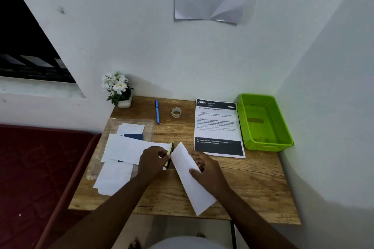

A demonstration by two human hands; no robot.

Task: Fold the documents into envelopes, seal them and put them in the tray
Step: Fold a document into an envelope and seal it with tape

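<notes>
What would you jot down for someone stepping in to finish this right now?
Right hand grips a folded white paper over the wooden table. Left hand pinches a yellow-and-black item; what it is, I cannot tell. White envelopes and sheets lie at left. Printed document lies flat, unfolded. Green plastic tray holds no envelopes. Nothing sealed yet; tape roll untouched.

Home room, likely a bedroom corner. Small wooden surface against plain white walls, dark red quilted mattress beside it. Potted white flowers and window at left.
</notes>
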